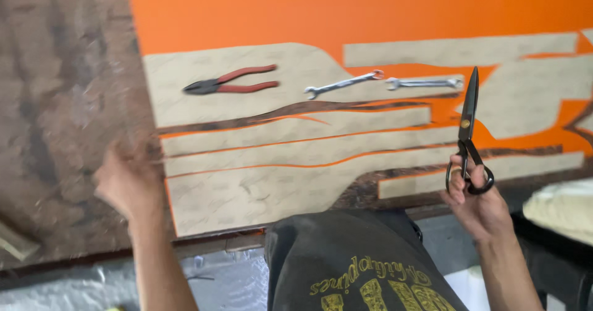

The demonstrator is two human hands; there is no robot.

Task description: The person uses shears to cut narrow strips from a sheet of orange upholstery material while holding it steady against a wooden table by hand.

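Obstacles on the orange sheet (pixel 370 8): red-handled pliers (pixel 231 81) toward its left edge, then two wrenches (pixel 343 84) (pixel 425 83) lying in a row toward the right, all well apart from the near edge. The strip between this row and the near edge carries no loose tools. The black scissors (pixel 467 132), blades pointing away, occupy the right side near the near edge. The sheet's far band is unobstructed.

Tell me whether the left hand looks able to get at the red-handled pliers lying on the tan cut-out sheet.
Probably yes. The left hand is bare and holds no tool, and only flat tan sheet lies between it and the red-handled pliers; nothing stands in the way.
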